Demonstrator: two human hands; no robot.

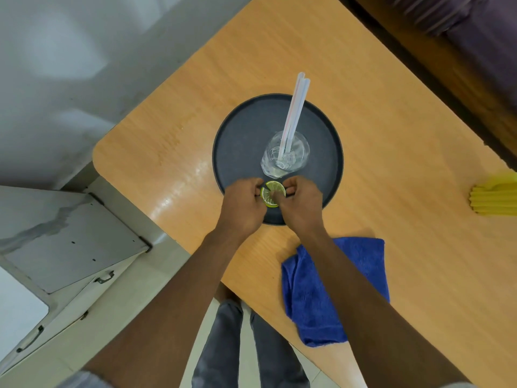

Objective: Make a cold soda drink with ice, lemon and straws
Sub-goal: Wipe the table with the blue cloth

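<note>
Two bare forearms reach forward from the bottom edge, over legs in grey trousers (251, 348) standing on a pale tiled floor. Both hands meet above the near rim of a round dark tray (240, 141), which sits on a light wooden desk (363, 135) with a rounded corner.

Left hand (243, 204) and right hand (300, 203) are curled, knuckles up, and between them they pinch thin round slices of a green-rinded lemon (272, 191). Two slices seem to overlap, one tilted slightly over the other; the fingertips hide their edges, so the exact grip cannot be told. The slices are held just above the tray, close to the glass but not touching it.

On the tray, just beyond the hands, stands a clear glass (286, 155) holding ice cubes and clear liquid. Two pale straws (296, 107) stand in the glass, side by side, leaning away from the viewer; one carries a faint red stripe.

To the right of the forearms, a crumpled blue cloth (335, 289) lies on the desk near its front edge, partly under the right arm. At the far right edge of the desk lies a bundle of yellow straws (495, 200), cut off by the frame.

To the left, beside the desk, stands a pale cabinet (70, 247) with small dark handles. A dark purple fabric (475, 29) fills the upper right corner.
</note>
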